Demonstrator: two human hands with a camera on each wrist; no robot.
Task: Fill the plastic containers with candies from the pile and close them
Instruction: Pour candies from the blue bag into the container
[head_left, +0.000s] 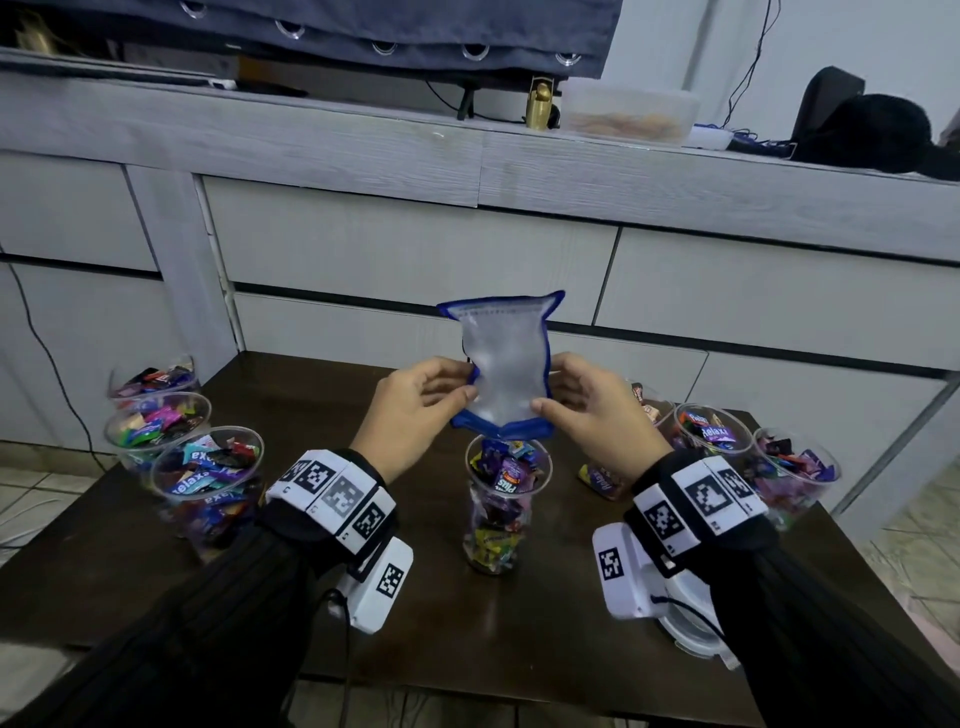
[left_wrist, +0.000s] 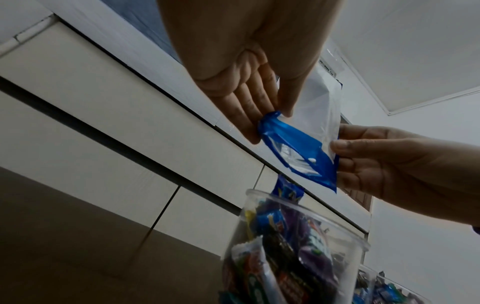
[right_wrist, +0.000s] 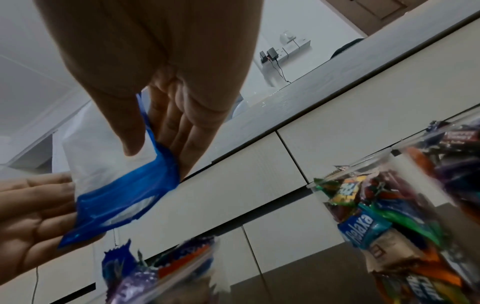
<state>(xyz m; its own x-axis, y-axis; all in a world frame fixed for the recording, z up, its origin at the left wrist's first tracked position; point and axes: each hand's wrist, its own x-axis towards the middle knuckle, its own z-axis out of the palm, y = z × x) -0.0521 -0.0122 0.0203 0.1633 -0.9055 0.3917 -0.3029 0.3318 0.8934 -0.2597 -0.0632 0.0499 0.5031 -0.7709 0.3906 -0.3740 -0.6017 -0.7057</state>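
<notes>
Left hand (head_left: 415, 410) pinching bag (head_left: 506, 364) at its left edge, right hand (head_left: 597, 410) pinching its right edge, bag held upright between both hands, mouth down, directly above candy-filled cup (head_left: 501, 512) on table (head_left: 467, 623)

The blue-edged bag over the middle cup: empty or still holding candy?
Empty. The bag is see-through and flat, mouth down over the full cup.

"Relaxa" is printed on a blue candy wrapper (right_wrist: 363, 228) inside a clear plastic cup (right_wrist: 405, 185); "Plus" is read (upside down) on a purple wrapper (head_left: 506, 480) in the middle clear cup (head_left: 470, 512).
</notes>
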